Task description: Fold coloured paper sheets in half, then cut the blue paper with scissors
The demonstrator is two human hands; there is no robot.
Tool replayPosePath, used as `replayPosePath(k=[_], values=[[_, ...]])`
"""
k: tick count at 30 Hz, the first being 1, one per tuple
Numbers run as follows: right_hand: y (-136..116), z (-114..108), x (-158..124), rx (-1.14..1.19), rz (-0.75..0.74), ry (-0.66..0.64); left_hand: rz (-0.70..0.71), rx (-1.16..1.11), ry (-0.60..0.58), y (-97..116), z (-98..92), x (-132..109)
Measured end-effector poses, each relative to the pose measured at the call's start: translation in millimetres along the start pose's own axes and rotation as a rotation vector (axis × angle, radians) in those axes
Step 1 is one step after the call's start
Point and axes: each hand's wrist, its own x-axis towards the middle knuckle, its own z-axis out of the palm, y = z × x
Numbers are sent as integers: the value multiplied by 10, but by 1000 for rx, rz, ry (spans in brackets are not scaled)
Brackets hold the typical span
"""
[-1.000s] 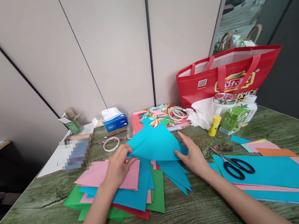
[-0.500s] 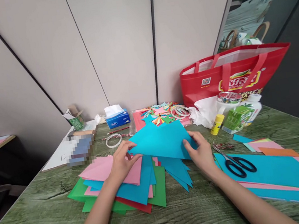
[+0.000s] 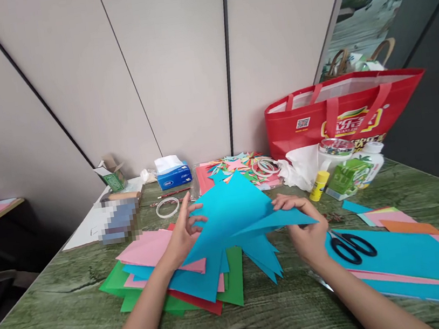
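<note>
bent blue paper [image 3: 232, 209], right fingers [image 3: 285, 202] gripping, left fingers [image 3: 184, 214] spread

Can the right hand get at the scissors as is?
Likely yes: the scissors lie close beside the right hand, handles uncovered on top of the stacked paper. The catch: that hand is holding the blue sheet, so it would probably need to let go first.

Left hand [image 3: 181, 238]: fingers parted, one stretched upward, the others slightly bent below its tip. Right hand [image 3: 308, 231]: my fingers curl inward in a pinch (thumb tip out of my sight). Wrists sit nearer me than the fingers; bare forearms [image 3: 139, 309] splay wider behind them.
</note>
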Motion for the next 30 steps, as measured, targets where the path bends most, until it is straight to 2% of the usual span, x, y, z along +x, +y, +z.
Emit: replayPosePath(k=[3,5,8,11,13,16,22,25,30], values=[[-73,9,-2,10,-77,-34,-95,-13,-6,8,60,-18],[-96,10,-11,7,-97,-54,-125,-17,-67,71,97,-39],[-89,13,-27,-28,-97,-88,-61,6,-159,197,125,-84],[-60,20,-33,-58,-82,-88,19,145,-232,298,105,-132],[-41,21,-33,-56,-70,-75,7,260,-333,328,72,-153],[-24,19,-31,-31,-56,-83,-57,392,-457,307,34,-159],[-60,39,-14,49,-32,-69,-36,438,-493,144,83,-153],[-98,39,3,36,-37,-61,-18,390,-406,96,108,-156],[-58,-51,22,-5,14,-73,134,344,-55,146,23,-104]])
